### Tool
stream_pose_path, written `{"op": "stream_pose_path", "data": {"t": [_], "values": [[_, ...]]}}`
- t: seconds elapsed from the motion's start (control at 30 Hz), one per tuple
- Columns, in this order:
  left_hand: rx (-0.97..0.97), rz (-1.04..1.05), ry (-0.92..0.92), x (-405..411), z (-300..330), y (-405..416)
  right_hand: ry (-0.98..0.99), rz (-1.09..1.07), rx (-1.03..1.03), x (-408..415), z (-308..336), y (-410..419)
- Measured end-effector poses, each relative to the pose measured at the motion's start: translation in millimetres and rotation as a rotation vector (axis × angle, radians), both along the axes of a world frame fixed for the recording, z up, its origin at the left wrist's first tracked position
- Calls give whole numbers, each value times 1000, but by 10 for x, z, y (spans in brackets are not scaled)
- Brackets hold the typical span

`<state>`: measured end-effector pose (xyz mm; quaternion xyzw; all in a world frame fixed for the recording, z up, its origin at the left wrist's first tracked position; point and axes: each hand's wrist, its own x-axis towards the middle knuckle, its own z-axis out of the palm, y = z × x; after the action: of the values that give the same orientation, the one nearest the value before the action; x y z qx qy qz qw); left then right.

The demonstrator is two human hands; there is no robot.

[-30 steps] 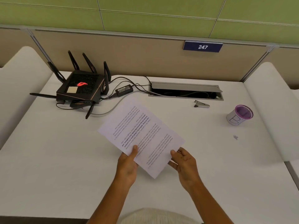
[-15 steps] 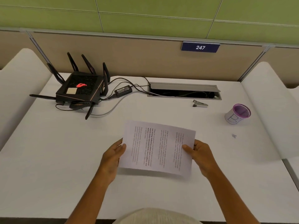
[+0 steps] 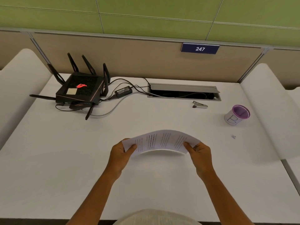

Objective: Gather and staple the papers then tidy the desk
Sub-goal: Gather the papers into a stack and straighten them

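Your left hand [image 3: 119, 154] and right hand [image 3: 200, 154] each pinch the papers [image 3: 160, 141]; the cup [image 3: 237, 114] by the stapler [image 3: 200, 105] looks empty.

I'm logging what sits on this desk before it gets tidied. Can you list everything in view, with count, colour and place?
printed white paper sheets: one bowed stack, sheet count unclear, white with black text, held above the desk's near middle
small metal stapler: 1, silver and black, far right of centre, before the cable slot
purple-rimmed mesh cup: 1, purple with white label, right side
black antenna router: 1, black with red glow, far left
black power adapter: 1, black, right of the router
grey cable slot: 1, grey, lid open, far centre
blue number plate: 1, blue, reads 247, on the partition
white desk: 1, white
left hand: grips the stack's left edge
right hand: grips its right edge
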<state>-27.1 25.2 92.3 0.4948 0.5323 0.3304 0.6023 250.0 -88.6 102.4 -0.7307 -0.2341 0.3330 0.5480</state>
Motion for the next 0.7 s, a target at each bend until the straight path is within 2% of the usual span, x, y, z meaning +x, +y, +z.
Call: {"op": "stream_pose_path", "data": {"t": [0.27,0.43,0.7], "values": [[22,-28,32,-23,-35,-98,-20,-9,-21,-26,-36,-64],[-60,-1,79,-18,-97,-150,11,-17,-51,-19,-57,-50],[-95,-38,-3,-171,-112,-204,-168,202,-117,274,238,128]]}}
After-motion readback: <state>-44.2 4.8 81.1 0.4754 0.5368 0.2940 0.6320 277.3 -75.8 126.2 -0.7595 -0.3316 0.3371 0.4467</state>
